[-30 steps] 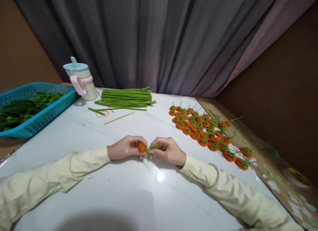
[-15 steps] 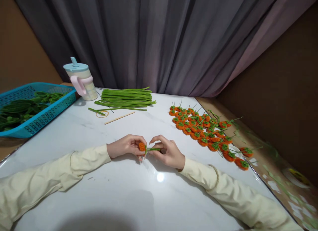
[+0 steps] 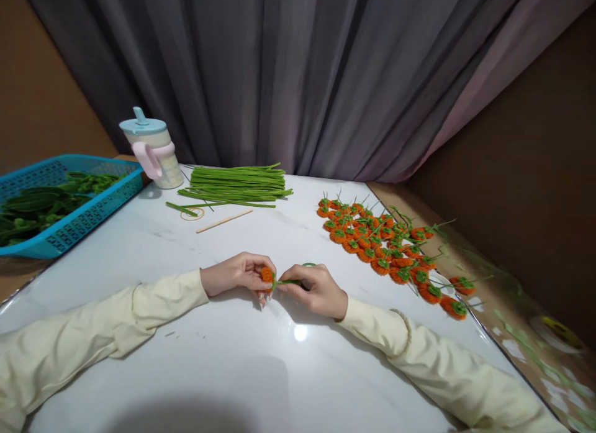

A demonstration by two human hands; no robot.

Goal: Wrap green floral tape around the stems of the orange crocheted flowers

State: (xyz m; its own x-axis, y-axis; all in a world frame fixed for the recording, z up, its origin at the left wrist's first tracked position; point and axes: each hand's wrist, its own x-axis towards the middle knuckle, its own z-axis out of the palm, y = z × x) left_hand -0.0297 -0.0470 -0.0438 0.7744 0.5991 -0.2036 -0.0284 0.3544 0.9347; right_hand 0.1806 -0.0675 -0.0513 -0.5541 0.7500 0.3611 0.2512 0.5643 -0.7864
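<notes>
My left hand [image 3: 249,273] is closed round a small orange pumpkin-like piece [image 3: 267,275] made of fuzzy chenille stem, with green at its right side. From that side a thin green stem [image 3: 285,282] reaches across to my right hand [image 3: 316,289], whose thumb and fingers pinch it. Part of a green loop [image 3: 308,264] shows just behind the right hand; I cannot tell what it is. Several finished orange pieces [image 3: 380,266] with green tops and thin wire stems lie in a cluster at the right.
A bundle of green chenille stems [image 3: 237,184] lies at the back, with a wooden stick [image 3: 224,221] and a rubber band [image 3: 192,214] in front. A lidded cup [image 3: 151,153] stands beside a blue basket [image 3: 74,237] of green leaves. White tape roll [image 3: 557,333] sits beyond the right edge.
The right hand's raised index finger has come down, so its fingers now pinch the green stem. The left hand has stayed in place with the orange piece.
</notes>
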